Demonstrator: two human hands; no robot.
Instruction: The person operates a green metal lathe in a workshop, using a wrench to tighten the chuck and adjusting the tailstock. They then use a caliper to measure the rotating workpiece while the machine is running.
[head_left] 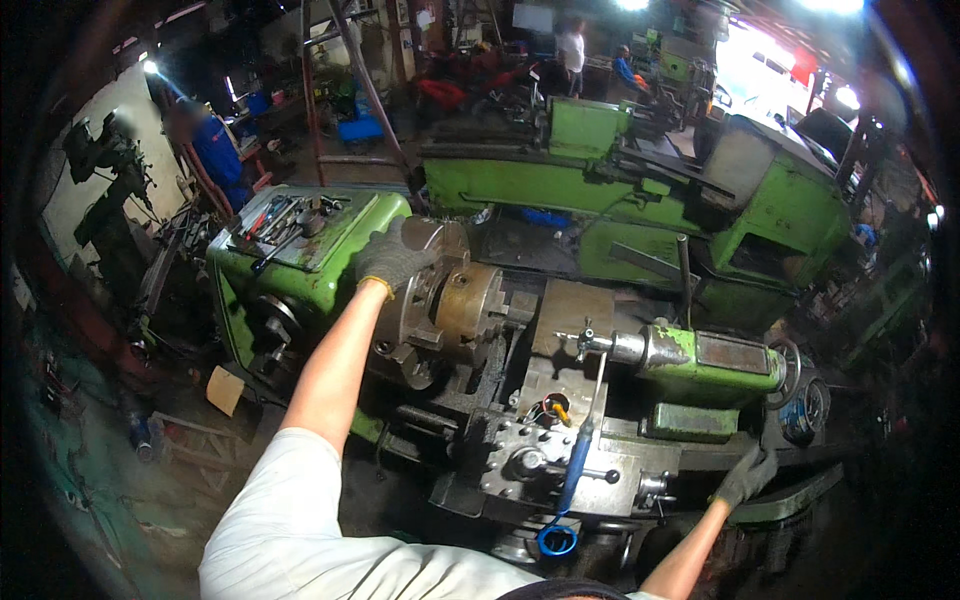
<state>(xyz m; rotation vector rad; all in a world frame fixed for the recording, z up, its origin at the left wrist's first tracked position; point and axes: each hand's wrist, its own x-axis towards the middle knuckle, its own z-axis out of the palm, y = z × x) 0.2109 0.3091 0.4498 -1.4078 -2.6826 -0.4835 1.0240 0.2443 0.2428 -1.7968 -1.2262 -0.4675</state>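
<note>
1. Hands well apart, both gloved. My left hand [393,260] is on the upper left of the chuck [434,236], palm down; can't tell if the fingers grip the rim or just rest there.
2. My right hand [748,475] is near right, just beside the near side of the tailstock [668,347]; can't tell if it's closed on anything.
3. Main thing: the round metal piece [468,300], at the right face of the chuck, left of the tailstock. How firmly it's seated can't be seen.
4. To steady the chuck well, I'd use a flat palm on the rim, fingers out of the gaps around the piece.
5. Gloves could snag, so I'd want the spindle stopped; can't tell from here.
6. The blue-handled tool [577,465] lies across the tool post [527,462]; my right forearm should stay clear of it.
7. Loose tools [287,218] sit on the headstock [372,214], far left; my left elbow needs room there.
</note>
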